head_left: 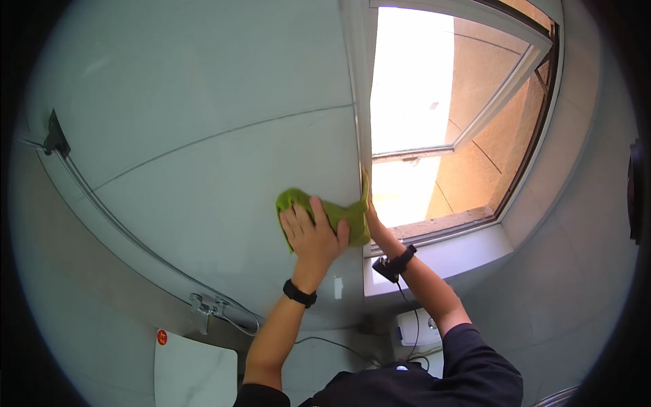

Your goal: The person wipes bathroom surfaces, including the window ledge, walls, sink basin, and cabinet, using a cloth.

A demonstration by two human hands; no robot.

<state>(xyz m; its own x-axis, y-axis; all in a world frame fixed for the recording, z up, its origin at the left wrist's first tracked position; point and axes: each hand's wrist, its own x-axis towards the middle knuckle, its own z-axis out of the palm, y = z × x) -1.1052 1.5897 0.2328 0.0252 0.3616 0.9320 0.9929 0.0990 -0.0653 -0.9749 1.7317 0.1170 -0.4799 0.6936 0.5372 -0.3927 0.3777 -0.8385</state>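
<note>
A green cloth (352, 216) lies bunched against the grey tiled wall (271, 156), beside the window's left edge. My left hand (312, 234) presses it to the wall, its fingers bent into the fabric and the thumb apart. The cloth stretches right to the wall's corner, where a strip stands up along the edge. There my right hand (373, 218) is in contact with the corner and the cloth's right end; its fingers are mostly hidden. A dark band is on my left wrist, and a strap with a small black device (386, 268) is on my right wrist.
The window (434, 149) has its pane tilted outward above a white sill (441, 261). At left, a shower head (57, 136) and hose run down to a mixer tap (203, 308). Below are a white panel (193, 370), a white toilet (417, 329) and a hanging cable (415, 312).
</note>
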